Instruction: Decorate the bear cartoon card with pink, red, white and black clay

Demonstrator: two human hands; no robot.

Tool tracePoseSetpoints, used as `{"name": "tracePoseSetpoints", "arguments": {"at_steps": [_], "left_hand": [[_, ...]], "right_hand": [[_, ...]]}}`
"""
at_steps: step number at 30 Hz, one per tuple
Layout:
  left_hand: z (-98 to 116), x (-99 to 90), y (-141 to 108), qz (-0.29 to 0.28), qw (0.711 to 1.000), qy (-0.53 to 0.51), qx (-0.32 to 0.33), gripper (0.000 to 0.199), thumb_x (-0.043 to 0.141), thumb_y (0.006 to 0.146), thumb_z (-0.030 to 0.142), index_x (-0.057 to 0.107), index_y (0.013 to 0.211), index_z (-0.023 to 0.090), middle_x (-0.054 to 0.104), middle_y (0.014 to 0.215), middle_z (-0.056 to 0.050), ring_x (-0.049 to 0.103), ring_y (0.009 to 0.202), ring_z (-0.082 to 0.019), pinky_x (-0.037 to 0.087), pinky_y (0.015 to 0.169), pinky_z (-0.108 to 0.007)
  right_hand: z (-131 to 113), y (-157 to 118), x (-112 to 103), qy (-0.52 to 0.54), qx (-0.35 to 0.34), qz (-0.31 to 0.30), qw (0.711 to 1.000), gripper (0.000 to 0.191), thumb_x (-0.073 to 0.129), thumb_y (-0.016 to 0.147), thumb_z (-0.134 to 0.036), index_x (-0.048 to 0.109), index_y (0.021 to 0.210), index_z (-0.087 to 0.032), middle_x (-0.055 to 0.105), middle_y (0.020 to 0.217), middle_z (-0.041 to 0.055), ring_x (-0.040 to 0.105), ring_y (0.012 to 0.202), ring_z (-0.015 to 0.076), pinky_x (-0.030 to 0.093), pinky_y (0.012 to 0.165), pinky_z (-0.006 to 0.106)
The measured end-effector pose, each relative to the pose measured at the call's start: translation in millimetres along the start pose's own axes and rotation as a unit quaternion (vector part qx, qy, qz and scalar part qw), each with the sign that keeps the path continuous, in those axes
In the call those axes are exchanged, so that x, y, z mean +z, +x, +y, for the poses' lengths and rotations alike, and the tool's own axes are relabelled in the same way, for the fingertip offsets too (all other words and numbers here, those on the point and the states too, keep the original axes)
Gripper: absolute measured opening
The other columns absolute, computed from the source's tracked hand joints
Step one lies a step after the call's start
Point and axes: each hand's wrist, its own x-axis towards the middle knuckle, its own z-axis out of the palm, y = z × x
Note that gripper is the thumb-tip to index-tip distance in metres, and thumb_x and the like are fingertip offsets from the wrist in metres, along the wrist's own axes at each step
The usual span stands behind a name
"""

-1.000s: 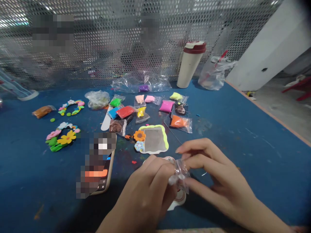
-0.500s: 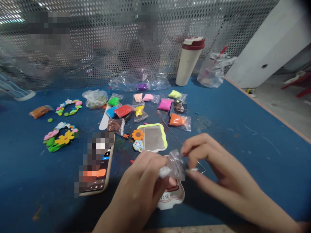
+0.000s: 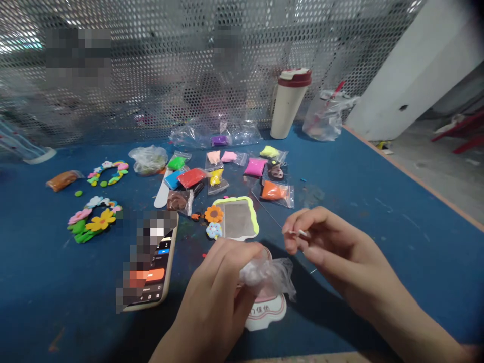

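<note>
My left hand [image 3: 215, 287] is closed around a small clear plastic bag [image 3: 280, 280] with white clay in it. The bag hangs over a white and pink printed card [image 3: 268, 310], which it partly hides. To the right, my right hand [image 3: 325, 247] pinches a small piece of white clay [image 3: 301, 233] between thumb and fingers, apart from the bag. Just beyond my left hand lies a scalloped frame [image 3: 239, 238] with a yellow-green clay edge. An orange flower [image 3: 214, 214] and a light blue flower [image 3: 214, 230] sit on its left side.
A phone [image 3: 172, 262] lies left of my left hand. Clay bags, among them red [image 3: 192, 177], magenta [image 3: 255, 167] and orange [image 3: 274, 190], spread behind the frame. Flower-covered rings [image 3: 102, 220] are at left. A tumbler [image 3: 289, 108] and a plastic-bagged cup [image 3: 325, 118] stand by the perforated metal screen [image 3: 151, 91].
My right hand has moved away from the bag's mouth, with the white piece now showing in its fingers. The bag in my left hand has tipped down to the right.
</note>
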Motion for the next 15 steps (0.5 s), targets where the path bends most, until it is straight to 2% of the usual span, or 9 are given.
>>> {"name": "tracePoseSetpoints", "arguments": {"at_steps": [4, 7, 12, 15], "left_hand": [[0.6, 0.8, 1.6, -0.014, 1.0, 0.007, -0.001, 0.026, 0.05, 0.087, 0.012, 0.048, 0.111, 0.02, 0.066, 0.098, -0.003, 0.062, 0.088, -0.016, 0.051, 0.077, -0.025], [1.2, 2.1, 3.3, -0.027, 1.0, -0.003, -0.001, 0.024, 0.051, 0.085, 0.011, 0.051, 0.107, 0.02, 0.067, 0.095, -0.003, 0.063, 0.085, -0.017, 0.052, 0.072, -0.027], [1.8, 3.9, 4.0, -0.048, 0.999, -0.011, -0.011, 0.025, 0.053, 0.083, 0.009, 0.053, 0.105, 0.02, 0.068, 0.094, -0.004, 0.064, 0.083, -0.019, 0.054, 0.07, -0.03], [1.6, 4.4, 2.9, -0.064, 0.998, -0.011, -0.017, 0.026, 0.053, 0.082, 0.006, 0.055, 0.104, 0.019, 0.069, 0.094, -0.005, 0.064, 0.084, -0.019, 0.054, 0.07, -0.031]], "right_hand": [[3.2, 4.5, -0.3, 0.098, 0.085, 0.042, 0.991, 0.004, 0.067, 0.085, -0.028, 0.068, 0.087, -0.025, 0.066, 0.076, -0.0009, 0.061, 0.072, 0.0089, 0.049, 0.071, 0.019], [5.6, 7.0, -0.9, 0.132, 0.115, 0.052, 0.983, 0.008, 0.072, 0.079, -0.028, 0.068, 0.077, -0.022, 0.064, 0.071, -0.0022, 0.057, 0.063, 0.0069, 0.048, 0.065, 0.018], [8.8, 7.2, -1.5, 0.135, 0.11, 0.048, 0.984, 0.012, 0.078, 0.073, -0.025, 0.067, 0.071, -0.022, 0.065, 0.076, -0.0026, 0.055, 0.061, 0.0057, 0.047, 0.062, 0.017], [9.0, 6.5, -1.2, 0.134, 0.101, 0.045, 0.985, 0.014, 0.079, 0.071, -0.023, 0.066, 0.073, -0.022, 0.062, 0.07, -0.0044, 0.052, 0.059, 0.0057, 0.045, 0.059, 0.017]]}}
